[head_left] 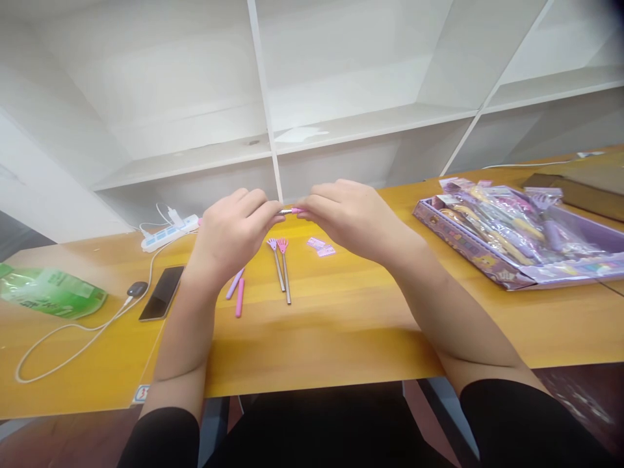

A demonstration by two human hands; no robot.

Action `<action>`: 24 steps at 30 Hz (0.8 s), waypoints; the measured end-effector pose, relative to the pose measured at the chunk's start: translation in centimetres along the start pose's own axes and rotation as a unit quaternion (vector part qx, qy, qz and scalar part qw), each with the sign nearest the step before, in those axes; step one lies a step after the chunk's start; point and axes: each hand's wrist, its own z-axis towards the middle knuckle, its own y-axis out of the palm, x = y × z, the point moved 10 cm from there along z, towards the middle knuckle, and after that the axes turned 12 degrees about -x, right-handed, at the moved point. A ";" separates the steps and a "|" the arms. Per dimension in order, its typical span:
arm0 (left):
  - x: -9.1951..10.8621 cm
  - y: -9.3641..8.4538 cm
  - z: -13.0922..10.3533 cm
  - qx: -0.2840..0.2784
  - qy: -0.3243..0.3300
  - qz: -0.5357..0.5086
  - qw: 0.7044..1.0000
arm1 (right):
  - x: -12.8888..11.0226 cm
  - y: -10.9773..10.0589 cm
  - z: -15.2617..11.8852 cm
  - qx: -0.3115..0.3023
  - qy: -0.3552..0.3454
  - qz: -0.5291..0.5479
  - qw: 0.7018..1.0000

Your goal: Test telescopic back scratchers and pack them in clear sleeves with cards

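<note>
The left hand (238,224) and the right hand (336,211) are raised above the worktop (312,351), both closed on one rod (287,211) — bare metal by the left hand's fingertips, pink by the right's. Below and between the hands lie two scratchers (286,276); two tubes (240,299) lie beside the left wrist. Cards (326,251) rest under the right hand, and a tray (458,238) of packets (521,224) sits to its right — a phone (163,294) lies left of the left wrist.
</note>
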 end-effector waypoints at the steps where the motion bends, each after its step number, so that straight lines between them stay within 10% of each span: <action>1: -0.3 0.0 0.0 0.003 -0.001 -0.004 1.000 | 0.1 0.0 0.0 0.002 0.002 -0.009 1.000; 15: -2.5 2.0 0.4 0.020 -0.009 0.018 1.000 | 2.5 -0.2 0.0 0.044 0.054 -0.078 0.994; 24: -16.7 1.6 -4.4 0.036 -0.145 -0.026 0.989 | 13.0 -5.1 -4.8 0.078 0.159 -0.012 0.984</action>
